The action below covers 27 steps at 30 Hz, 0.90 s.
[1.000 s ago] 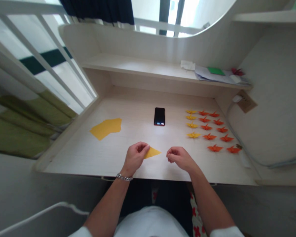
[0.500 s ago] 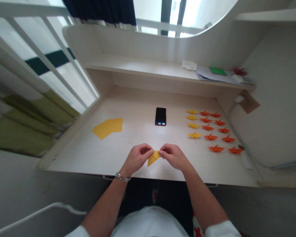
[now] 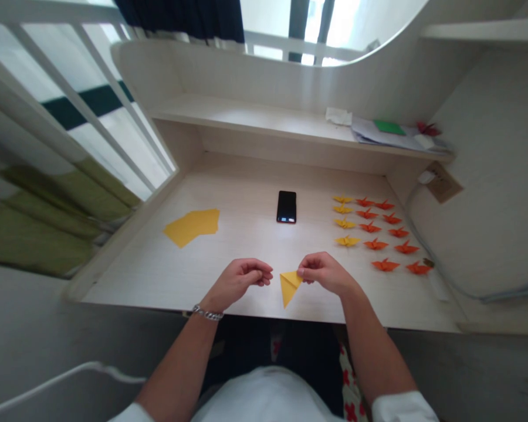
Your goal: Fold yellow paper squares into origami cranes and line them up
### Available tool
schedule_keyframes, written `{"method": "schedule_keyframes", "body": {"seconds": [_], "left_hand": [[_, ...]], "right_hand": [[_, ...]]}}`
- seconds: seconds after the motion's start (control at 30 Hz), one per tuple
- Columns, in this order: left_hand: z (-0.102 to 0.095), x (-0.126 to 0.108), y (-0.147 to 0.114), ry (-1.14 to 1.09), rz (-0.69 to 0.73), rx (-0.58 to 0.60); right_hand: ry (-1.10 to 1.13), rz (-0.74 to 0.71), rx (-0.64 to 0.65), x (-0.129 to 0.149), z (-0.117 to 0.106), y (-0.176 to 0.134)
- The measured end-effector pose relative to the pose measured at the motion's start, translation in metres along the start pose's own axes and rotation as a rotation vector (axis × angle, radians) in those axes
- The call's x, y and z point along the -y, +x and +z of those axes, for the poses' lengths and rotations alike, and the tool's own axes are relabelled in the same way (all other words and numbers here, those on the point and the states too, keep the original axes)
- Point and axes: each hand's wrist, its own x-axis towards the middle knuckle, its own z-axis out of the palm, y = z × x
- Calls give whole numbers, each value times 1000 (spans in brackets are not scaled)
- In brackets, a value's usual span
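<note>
My right hand (image 3: 323,273) pinches a folded yellow origami paper (image 3: 289,285) by its upper right corner, and the paper's point hangs down over the front of the desk. To the left of it, my left hand (image 3: 246,278) is off the paper, its fingers loosely stretched and holding nothing. Yellow paper cranes (image 3: 347,241) stand in a column to the right, beside columns of orange paper cranes (image 3: 375,244). Unfolded yellow paper sheets (image 3: 193,226) lie overlapping at the left of the desk.
A black phone (image 3: 286,207) lies mid-desk, beyond my hands. On the back shelf (image 3: 246,116) are papers, a green sheet (image 3: 389,127) and a red folded piece (image 3: 428,128). A cable (image 3: 449,284) runs along the right wall from a socket plate (image 3: 442,181).
My left hand has let go of the folded yellow paper and moved left. My right hand has drawn the paper slightly right, and it now hangs more fully in view.
</note>
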Motion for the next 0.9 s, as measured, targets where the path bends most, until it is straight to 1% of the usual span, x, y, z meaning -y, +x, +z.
{"method": "schedule_keyframes", "body": {"seconds": [0.07, 0.2, 0.27, 0.37, 0.47, 0.53, 0.6, 0.7, 0.9], "left_hand": [[4, 0, 1, -3, 37, -35], [16, 3, 4, 42, 74, -53], [17, 4, 4, 32, 90, -46], [13, 5, 5, 20, 119, -34], [12, 4, 3, 57, 157, -104], [17, 4, 2, 109, 198, -141], [26, 5, 0, 184, 239, -139], [36, 7, 0, 292, 299, -170], [41, 11, 2, 343, 320, -191]], "right_hand": [[12, 6, 21, 1, 2, 1], [30, 12, 29, 1, 9, 4], [41, 15, 17, -1, 10, 4], [58, 25, -33, -4, 9, 4], [68, 36, -84, -4, 8, 5], [64, 40, -102, -4, 10, 6], [54, 42, -120, -3, 13, 8], [56, 47, -164, -3, 18, 11], [69, 14, -258, -3, 25, 17]]}}
